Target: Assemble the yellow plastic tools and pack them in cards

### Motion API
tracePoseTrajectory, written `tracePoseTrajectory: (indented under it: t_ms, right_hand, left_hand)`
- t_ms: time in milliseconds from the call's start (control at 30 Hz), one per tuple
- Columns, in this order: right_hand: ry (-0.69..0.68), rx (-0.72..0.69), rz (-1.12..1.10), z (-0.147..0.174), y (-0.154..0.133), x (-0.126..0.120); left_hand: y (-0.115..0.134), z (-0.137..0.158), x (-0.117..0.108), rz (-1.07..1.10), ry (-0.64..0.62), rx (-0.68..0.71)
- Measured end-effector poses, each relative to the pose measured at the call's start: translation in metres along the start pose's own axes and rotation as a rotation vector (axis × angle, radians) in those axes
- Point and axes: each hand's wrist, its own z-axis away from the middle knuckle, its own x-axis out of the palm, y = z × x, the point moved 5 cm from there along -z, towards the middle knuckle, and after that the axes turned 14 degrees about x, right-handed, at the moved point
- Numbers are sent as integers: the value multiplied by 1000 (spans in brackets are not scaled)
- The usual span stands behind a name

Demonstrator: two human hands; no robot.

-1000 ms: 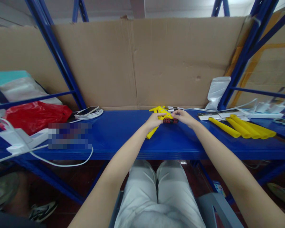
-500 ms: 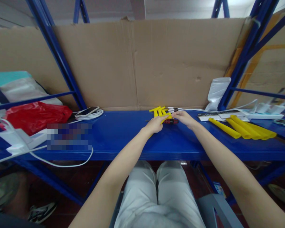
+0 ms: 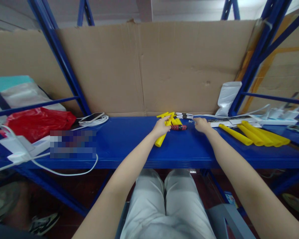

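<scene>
My left hand is closed around a yellow plastic tube, whose round end points toward me. Other yellow pieces, some apparently T-shaped, lie just beyond that hand. Beside its fingers is a screwdriver with a red and black handle, lying on the blue shelf. Further right, my right hand is low over the shelf with its fingers bent together, at some small shiny bits. Whatever its fingertips pinch is too small to make out.
Several yellow tubes lie at the right by a white power strip. Striped black-and-white items sit at the back against the cardboard. A red bag, phone and white cables occupy the left.
My right hand has moved right, away from the yellow pieces, to the small shiny bits. My left hand keeps the yellow tube, which now shows more fully.
</scene>
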Motion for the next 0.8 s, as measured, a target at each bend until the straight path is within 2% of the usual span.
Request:
tracePoseTrajectory:
  t_ms: [100, 267, 433, 667, 800]
  right_hand:
    - [-46, 38, 55, -4, 6, 8]
    - [-56, 14, 81, -8, 4, 16]
    - [-53, 12, 119, -12, 8, 18]
    - [47, -53, 155, -12, 3, 10]
    - [24, -62, 159, -9, -5, 8]
  left_hand:
    - [-3, 0, 4, 208, 18, -89]
    - [-2, 0, 6, 406, 22, -125]
    - [-4, 0, 5, 454, 27, -159]
    - [-7, -3, 5, 495, 31, -163]
    - [-6, -2, 5, 531, 32, -183]
